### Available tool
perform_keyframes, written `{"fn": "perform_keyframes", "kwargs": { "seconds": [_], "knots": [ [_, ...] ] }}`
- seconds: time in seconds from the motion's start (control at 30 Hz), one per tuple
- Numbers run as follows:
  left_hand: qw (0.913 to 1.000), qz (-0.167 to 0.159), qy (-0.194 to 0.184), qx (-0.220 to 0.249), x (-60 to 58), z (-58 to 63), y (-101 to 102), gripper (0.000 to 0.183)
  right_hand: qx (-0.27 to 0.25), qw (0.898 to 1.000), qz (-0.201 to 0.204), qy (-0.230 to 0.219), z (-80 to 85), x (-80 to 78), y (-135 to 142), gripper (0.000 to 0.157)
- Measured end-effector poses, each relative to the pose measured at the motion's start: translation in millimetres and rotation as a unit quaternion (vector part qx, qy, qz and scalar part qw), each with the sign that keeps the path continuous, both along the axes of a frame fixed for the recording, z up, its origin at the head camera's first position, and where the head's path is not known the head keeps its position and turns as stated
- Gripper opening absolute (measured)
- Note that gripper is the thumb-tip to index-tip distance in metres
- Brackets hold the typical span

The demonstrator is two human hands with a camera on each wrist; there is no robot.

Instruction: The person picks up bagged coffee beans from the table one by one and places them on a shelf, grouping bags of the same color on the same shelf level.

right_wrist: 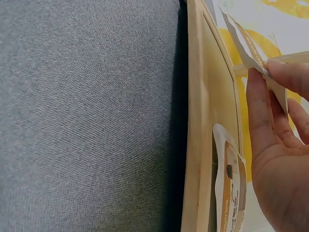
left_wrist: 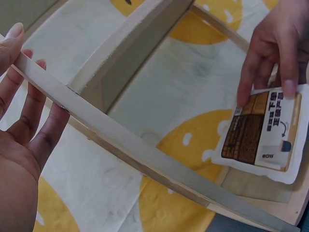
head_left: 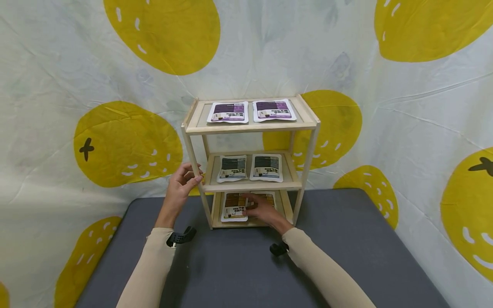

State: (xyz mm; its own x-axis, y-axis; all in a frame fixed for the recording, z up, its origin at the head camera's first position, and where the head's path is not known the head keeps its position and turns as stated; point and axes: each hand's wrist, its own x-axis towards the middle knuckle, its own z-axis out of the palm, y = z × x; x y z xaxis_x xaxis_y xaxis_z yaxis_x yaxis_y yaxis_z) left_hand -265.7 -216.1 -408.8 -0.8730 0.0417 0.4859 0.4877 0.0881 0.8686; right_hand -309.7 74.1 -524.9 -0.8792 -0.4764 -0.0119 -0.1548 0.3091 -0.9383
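A three-tier wooden rack (head_left: pixel 252 187) stands on the dark table. My left hand (head_left: pixel 184 185) holds its front left post (left_wrist: pixel 116 133), thumb on one side and fingers behind. At the bottom tier, my right hand (head_left: pixel 262 209) pinches the left pouch (head_left: pixel 233 212) by its edge between thumb and fingers. This flat white pouch has a brown and orange label and, in the right wrist view, stands tilted above the tier. A second brown-labelled pouch (right_wrist: pixel 228 188) lies on the same tier, partly hidden behind my right hand in the head view.
Two purple-labelled pouches, left (head_left: pixel 229 112) and right (head_left: pixel 274 110), lie on the top tier. On the middle tier lie two dark-labelled pouches, left (head_left: pixel 233 167) and right (head_left: pixel 266 167). A white cloth with yellow fruit prints (head_left: pixel 131 143) hangs behind the grey table (head_left: pixel 227 265).
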Motion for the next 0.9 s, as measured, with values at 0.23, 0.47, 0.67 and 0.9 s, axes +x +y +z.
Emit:
{"fn": "perform_keyframes", "kwargs": {
  "seconds": [0.23, 0.47, 0.67, 0.9],
  "knots": [
    [1.0, -0.001, -0.001, 0.001, -0.2, 1.8, 1, 0.032, 0.027, 0.999, -0.017, 0.003, -2.4, -6.9, -5, 0.066],
    [1.0, -0.004, 0.002, 0.004, -0.8, 2.6, 1, 0.031, 0.044, 0.999, -0.016, 0.002, -4.8, -13.5, -7, 0.063],
    [0.9999, -0.011, 0.008, 0.003, -0.7, 2.0, 0, 0.03, 0.041, 0.999, -0.012, -0.011, -2.2, -13.7, -7, 0.062],
    [0.9998, -0.018, 0.01, 0.004, 0.1, 0.7, -1, 0.029, 0.024, 0.999, -0.033, -0.026, 0.0, -9.8, -7, 0.057]
  ]
}}
